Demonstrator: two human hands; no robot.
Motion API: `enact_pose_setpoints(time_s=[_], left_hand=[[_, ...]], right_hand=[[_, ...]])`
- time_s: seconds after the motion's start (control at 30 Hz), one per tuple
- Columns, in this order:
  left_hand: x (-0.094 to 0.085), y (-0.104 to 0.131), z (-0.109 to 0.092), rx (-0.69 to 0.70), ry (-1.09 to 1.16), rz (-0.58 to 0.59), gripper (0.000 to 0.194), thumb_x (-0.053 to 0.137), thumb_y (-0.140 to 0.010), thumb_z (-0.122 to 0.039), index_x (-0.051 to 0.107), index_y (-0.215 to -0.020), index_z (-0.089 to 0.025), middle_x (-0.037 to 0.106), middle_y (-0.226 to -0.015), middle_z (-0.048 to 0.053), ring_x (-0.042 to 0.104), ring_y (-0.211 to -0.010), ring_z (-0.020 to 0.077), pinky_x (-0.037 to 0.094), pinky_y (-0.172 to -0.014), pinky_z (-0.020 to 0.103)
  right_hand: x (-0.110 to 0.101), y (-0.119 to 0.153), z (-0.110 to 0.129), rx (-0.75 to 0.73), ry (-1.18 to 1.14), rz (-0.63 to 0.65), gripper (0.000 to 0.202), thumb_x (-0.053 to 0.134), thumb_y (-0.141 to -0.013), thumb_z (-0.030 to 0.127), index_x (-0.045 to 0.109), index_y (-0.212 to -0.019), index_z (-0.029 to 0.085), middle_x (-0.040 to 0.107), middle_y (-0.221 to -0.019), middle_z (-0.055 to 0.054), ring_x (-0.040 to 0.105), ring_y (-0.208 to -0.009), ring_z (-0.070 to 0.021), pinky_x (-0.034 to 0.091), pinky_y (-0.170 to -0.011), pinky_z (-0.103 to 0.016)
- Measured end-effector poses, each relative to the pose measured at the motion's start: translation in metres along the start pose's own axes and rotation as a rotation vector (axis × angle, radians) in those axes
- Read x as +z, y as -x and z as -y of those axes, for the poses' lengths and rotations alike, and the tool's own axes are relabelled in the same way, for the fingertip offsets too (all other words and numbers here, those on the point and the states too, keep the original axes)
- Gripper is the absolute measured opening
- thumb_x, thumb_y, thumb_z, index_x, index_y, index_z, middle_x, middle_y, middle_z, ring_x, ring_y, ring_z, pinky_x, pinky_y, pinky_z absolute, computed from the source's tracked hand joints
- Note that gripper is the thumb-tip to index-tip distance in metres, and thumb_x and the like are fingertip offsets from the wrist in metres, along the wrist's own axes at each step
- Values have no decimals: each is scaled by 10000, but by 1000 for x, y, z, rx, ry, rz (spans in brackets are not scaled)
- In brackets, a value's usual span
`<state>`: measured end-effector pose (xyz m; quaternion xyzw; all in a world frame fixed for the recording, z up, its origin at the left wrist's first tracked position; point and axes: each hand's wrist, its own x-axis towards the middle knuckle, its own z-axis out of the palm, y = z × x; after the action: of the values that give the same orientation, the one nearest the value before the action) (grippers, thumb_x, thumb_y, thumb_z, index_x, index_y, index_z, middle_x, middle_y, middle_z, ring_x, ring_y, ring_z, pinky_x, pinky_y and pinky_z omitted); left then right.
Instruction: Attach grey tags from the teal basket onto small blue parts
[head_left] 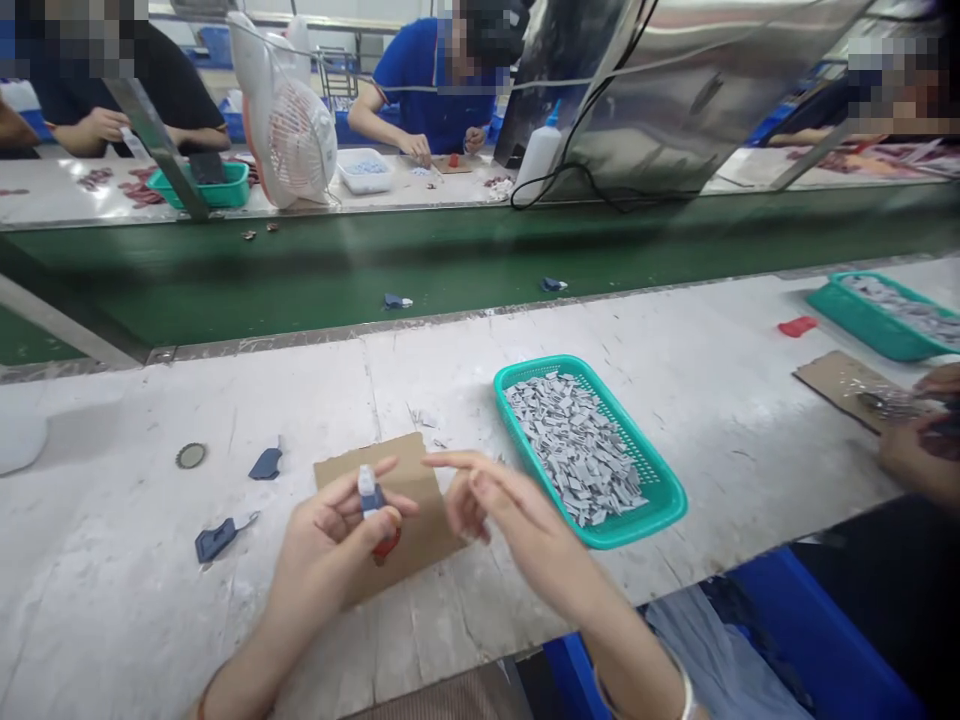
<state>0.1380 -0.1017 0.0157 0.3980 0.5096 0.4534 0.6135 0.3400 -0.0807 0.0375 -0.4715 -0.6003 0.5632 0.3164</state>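
Over the cardboard (390, 500), the left hand (330, 530) pinches a small part (367, 492), light and stiff-looking, best held by its sides; the right hand (487, 500) hovers open, empty.

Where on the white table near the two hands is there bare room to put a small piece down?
Bare table lies left of the left hand, below the dark blue pieces. Another bare patch lies between the teal basket and the brown card at right. It is crowded around the cardboard under both hands; the right hand nearly reaches the basket.
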Motion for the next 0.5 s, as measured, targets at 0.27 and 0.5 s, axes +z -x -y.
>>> enact_pose_setpoints(time_s=[0.27,0.5], left_hand=[[-72,-114,-38,247,-459,-359,560,723,-766,-412,579,-1244,-159,763,-863,67,707,-716,206,585,-762,362],[-132,-220,-63,256,-1185,-644,270,635,-814,-354,641,-1013,-171,722,-1058,169,658,-1067,378,511,-879,465]], right_hand=[[-119,-32,-44,89,1175,-540,331,509,-934,353,733,-1030,129,646,-1039,-162,568,-1005,-346,482,-859,-477],[-121,-34,-54,34,1233,-500,209,607,-910,297,758,-899,153,670,-944,-108,581,-934,-297,495,-822,-415]])
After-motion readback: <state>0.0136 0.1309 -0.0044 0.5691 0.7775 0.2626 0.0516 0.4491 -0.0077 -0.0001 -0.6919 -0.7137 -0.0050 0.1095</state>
